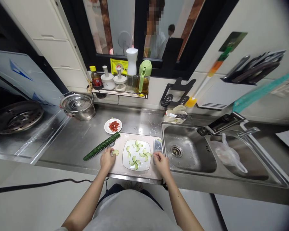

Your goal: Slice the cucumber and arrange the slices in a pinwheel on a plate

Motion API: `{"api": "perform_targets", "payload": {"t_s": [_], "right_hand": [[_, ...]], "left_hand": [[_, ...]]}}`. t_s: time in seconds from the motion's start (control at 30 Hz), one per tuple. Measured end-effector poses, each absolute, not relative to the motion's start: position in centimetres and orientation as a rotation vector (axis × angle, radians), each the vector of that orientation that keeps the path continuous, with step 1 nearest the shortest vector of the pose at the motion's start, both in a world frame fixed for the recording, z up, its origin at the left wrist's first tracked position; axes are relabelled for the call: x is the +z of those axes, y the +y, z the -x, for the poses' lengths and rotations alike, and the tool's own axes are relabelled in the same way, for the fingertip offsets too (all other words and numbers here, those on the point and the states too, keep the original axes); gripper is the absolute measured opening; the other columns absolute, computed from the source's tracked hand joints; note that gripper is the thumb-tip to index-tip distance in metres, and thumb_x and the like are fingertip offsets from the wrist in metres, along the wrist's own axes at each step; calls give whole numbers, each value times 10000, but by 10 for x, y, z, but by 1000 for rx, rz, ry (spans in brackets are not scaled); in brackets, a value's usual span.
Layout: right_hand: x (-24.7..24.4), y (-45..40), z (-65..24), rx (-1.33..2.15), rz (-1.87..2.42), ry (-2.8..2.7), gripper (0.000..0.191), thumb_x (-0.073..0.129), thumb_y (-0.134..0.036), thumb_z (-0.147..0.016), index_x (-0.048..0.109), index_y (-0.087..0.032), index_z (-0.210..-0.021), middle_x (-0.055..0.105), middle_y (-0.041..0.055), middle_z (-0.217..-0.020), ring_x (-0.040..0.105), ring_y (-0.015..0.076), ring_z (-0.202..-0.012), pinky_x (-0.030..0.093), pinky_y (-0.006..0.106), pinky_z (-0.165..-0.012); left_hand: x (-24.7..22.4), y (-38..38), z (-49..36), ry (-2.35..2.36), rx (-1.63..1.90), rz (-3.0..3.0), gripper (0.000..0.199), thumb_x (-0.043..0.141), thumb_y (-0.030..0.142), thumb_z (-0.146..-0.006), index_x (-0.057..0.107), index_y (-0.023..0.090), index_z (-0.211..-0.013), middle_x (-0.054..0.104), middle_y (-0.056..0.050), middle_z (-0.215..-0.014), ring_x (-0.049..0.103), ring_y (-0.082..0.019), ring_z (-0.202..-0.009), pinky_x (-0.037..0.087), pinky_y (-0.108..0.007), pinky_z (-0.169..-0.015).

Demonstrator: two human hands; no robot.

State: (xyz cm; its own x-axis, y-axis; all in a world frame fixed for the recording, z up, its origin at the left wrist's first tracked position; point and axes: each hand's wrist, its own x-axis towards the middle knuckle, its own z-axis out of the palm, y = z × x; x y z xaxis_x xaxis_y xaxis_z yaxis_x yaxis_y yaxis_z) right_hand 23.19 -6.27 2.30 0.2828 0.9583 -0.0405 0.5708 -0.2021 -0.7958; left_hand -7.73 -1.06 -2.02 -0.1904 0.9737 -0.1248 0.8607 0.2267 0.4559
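A square white plate (124, 163) rests on the pale cutting board (119, 170), with pale green cucumber slices (135, 163) laid out on it in pinwheel groups. At the board's left side, my left hand (107, 159) has its fingertips closed at the edge of a small bunch of cucumber slices (115, 152). Beyond that hand a whole dark green cucumber (101, 147) lies slantwise across the board's corner. My right hand (162, 163) is pinched at the plate's right edge, above a knife (158, 146); whatever is between its fingertips is too small to tell.
A small white dish (107, 127) of chopped red pieces stands behind the board. To the right is a steel sink (190, 157) with a faucet (221, 124) and a plastic bag (230, 154). A lidded pot (80, 107) stands back left, below a condiment shelf (120, 93).
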Motion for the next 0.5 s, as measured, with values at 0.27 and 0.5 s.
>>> {"api": "perform_targets", "payload": {"t_s": [0.27,0.5], "right_hand": [[41,-52,-213,786,1797,-1380,275,491,-409,-801,667,-198,-793,670,38,-698,590,184,-643,443,275,-617],[74,-24,-170,824,1559,-1565,216,550,-327,-808,688,-198,-915,687,43,-856,598,172,-777,461,286,-744]], "left_hand": [[-10,-4,69,1814,864,-1302,214,604,316,-719,580,210,-904,632,3,-744,602,-159,-691,446,-290,-713],[46,2,45,1287,984,-1067,424,687,428,-628,564,189,-956,622,3,-739,608,-141,-716,461,-281,-746]]}}
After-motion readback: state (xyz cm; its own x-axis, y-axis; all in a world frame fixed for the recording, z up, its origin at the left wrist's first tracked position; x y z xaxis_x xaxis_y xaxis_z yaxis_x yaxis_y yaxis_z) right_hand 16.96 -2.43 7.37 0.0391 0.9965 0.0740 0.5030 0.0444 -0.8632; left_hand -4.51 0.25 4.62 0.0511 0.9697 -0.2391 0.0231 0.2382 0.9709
